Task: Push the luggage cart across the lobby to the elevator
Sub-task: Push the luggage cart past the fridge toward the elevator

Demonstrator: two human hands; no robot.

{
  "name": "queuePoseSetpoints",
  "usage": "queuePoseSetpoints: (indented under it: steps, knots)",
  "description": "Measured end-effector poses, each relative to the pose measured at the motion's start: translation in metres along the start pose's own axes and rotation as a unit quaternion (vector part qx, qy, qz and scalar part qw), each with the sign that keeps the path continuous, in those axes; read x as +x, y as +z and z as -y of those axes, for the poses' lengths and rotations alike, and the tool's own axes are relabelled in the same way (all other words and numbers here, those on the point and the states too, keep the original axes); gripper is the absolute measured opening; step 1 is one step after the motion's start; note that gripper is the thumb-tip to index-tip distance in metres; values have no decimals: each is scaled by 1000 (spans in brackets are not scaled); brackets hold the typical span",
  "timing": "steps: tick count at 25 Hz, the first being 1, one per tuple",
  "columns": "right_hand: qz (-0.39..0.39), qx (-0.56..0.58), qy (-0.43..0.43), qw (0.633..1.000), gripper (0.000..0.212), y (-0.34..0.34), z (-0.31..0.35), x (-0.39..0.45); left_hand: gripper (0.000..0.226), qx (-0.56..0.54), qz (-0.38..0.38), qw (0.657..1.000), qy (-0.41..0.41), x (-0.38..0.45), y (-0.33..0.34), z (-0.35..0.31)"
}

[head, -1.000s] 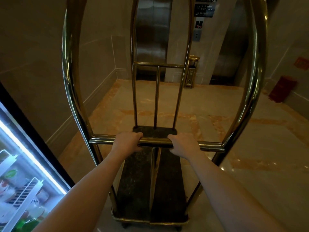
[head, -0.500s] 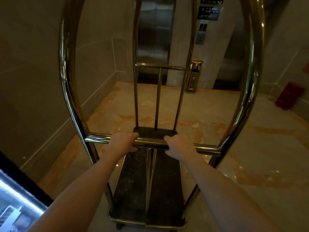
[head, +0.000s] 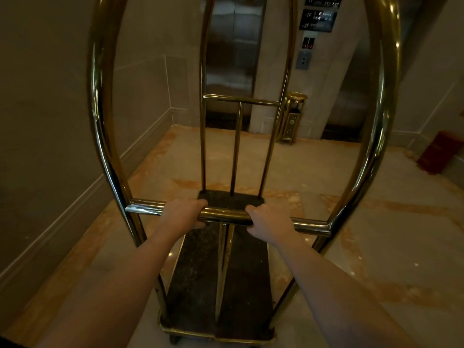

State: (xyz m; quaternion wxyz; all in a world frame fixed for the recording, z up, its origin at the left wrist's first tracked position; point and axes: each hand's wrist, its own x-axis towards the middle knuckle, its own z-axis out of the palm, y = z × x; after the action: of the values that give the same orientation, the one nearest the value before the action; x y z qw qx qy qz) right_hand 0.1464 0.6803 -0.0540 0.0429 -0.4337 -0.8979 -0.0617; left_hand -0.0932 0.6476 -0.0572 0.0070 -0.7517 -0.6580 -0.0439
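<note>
A brass luggage cart (head: 100, 116) with tall arched tubes and a dark carpeted deck (head: 241, 285) fills the middle of the view; nothing lies on the deck. My left hand (head: 182, 213) and my right hand (head: 270, 222) both grip its horizontal push bar (head: 226, 216), a hand's width apart. Straight ahead, seen through the frame, are the shut steel doors of an elevator (head: 233, 46). A second elevator door (head: 351, 91) stands to the right, partly hidden by the cart's right tube.
A call button panel (head: 303, 60) sits on the pillar between the elevators, with a brass ashtray bin (head: 292, 116) below it. A wall with a baseboard (head: 75, 197) runs close on the left. A red box (head: 440, 151) sits at the right wall. Marble floor (head: 389, 247) spreads ahead.
The cart and I have rolled forward toward the elevators. The lit fridge at the lower left has dropped out of view. Both hands kept the same grip on the bar.
</note>
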Motion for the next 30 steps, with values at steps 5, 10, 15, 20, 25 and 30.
queuePoseSetpoints:
  steps: [5, 10, 15, 20, 25, 30]
  knots:
    - [1, -20, 13, 1000, 28, 5, -33, 56, 27, 4, -8, 1000, 18, 67, 4, 19]
    - [6, -20, 30, 999, 27, 18, -67, 114, 27, 5, 1, 999, 33, 135, 9, 37]
    - [3, -17, 27, 999, 26, 28, -104, 168, 27, 16, 0, 999, 45, 199, 13, 52]
    - [-12, -20, 20, 1000, 26, 44, -143, 219, 27, 14, 0, 999, 37, 263, 19, 64]
    - [-17, -3, -1, 1000, 26, 53, -187, 276, 23, 8, 4, 1000, 21, 331, 22, 76]
    - [-26, 4, -15, 1000, 25, 64, -228, 328, 22, 12, 10, 1000, 14, 395, 25, 86]
